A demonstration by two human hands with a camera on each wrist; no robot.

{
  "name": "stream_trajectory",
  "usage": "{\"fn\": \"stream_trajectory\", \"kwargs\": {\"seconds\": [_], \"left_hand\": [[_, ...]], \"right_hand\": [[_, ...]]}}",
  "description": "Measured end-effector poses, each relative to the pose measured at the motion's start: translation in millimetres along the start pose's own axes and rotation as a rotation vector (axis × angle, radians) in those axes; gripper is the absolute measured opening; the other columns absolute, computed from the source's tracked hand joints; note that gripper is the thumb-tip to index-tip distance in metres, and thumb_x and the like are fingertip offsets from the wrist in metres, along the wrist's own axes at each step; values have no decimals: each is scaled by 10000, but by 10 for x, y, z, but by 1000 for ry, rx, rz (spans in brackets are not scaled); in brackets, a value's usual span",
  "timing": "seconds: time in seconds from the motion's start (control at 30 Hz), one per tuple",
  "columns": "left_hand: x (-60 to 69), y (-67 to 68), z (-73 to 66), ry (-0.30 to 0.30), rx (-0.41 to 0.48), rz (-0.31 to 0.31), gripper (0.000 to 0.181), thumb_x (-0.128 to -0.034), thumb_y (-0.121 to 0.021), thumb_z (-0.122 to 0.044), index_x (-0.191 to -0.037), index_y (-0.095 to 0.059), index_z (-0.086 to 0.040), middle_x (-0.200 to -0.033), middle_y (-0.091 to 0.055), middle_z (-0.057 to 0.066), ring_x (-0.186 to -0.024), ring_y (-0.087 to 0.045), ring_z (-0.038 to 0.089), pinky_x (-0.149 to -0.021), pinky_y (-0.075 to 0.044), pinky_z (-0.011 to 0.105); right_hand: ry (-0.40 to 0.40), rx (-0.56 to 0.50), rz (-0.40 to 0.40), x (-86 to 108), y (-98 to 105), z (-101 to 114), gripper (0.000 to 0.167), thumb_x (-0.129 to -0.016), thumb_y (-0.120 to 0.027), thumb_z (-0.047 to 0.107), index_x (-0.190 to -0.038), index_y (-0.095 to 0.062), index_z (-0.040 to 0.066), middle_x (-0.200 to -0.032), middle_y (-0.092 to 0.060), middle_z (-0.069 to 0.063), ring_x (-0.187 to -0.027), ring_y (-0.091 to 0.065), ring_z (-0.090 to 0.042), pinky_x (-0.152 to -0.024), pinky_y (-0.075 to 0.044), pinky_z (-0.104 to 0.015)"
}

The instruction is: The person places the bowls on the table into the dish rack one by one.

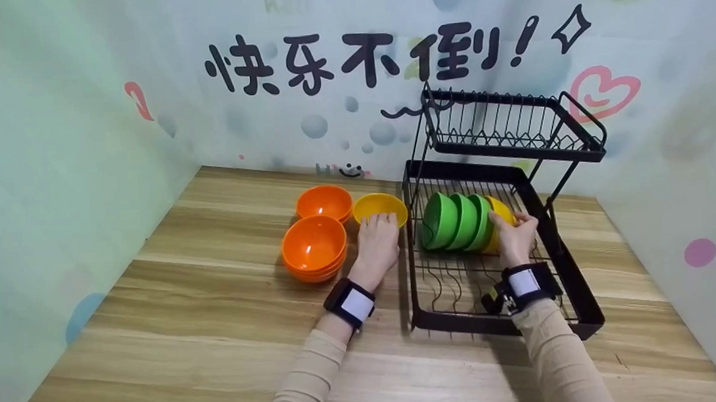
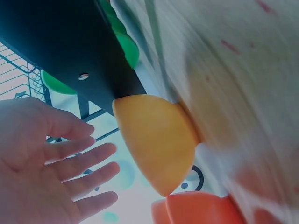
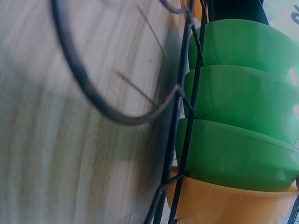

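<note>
My left hand (image 1: 378,246) hovers over the near side of a yellow bowl (image 1: 378,205) on the table. In the left wrist view its fingers are extended, apart from that bowl's rim. To the right, my right hand (image 1: 515,240) holds a second yellow bowl (image 1: 496,207), thumb on one side and fingers on the other. This bowl stands on its side in the lower tier of a black dish rack (image 1: 496,324). Several green bowls (image 3: 238,154) stand nested on edge against it. The right wrist view shows hardly any of the right hand.
Two stacks of orange bowls stand left of the left hand, a front stack (image 1: 314,247) and a back one (image 1: 324,202). The rack's upper tier (image 1: 516,149) overhangs the far part of the lower one. A printed cloth (image 1: 353,126) hangs behind the wooden table (image 1: 173,336).
</note>
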State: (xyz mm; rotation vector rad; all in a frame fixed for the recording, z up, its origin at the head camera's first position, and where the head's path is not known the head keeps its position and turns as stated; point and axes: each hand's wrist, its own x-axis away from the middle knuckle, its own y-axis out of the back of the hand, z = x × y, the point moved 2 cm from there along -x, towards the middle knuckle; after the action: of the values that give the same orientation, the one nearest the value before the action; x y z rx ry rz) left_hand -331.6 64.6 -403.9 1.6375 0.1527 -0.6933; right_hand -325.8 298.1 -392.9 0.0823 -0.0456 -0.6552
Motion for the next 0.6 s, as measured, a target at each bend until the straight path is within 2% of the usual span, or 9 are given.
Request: {"fn": "stream_trajectory", "kwargs": {"seconds": [0.2, 0.27, 0.47, 0.6], "left_hand": [[12, -67, 10, 4, -26, 110, 318, -841, -665, -181, -1135, -638, -63, -1064, -702, 105, -1022, -638, 265, -997, -450, 467], [23, -87, 20, -2, -42, 116, 309, -830, -674, -171, -1121, -646, -69, -1036, -709, 100, -997, -649, 254, -999, -448, 463], [46, -131, 35, -14, -61, 66, 218, -786, -676, -44, -1003, -678, -71, -903, -723, 81, -863, -690, 227, -994, -456, 430], [47, -142, 29, -18, -65, 52, 186, -783, -672, -25, -962, -694, -72, -873, -723, 77, -835, -693, 224, -985, -461, 434]], "right_hand": [[9, 13, 33, 12, 22, 8, 622, -893, -619, 202, -1368, -276, -8, -1399, -323, -197, -1236, -386, -255, -1014, -353, -296], [9, 14, 41, 16, 26, 10, 622, -895, -614, 202, -1372, -271, -4, -1418, -315, -204, -1250, -385, -263, -1018, -353, -302], [11, 16, 57, 22, 25, 8, 633, -896, -610, 207, -1379, -259, -2, -1450, -302, -202, -1267, -379, -270, -1040, -347, -316], [10, 23, 60, 27, 28, 0, 637, -898, -607, 211, -1387, -257, -1, -1470, -294, -198, -1274, -378, -271, -1054, -344, -324]]}}
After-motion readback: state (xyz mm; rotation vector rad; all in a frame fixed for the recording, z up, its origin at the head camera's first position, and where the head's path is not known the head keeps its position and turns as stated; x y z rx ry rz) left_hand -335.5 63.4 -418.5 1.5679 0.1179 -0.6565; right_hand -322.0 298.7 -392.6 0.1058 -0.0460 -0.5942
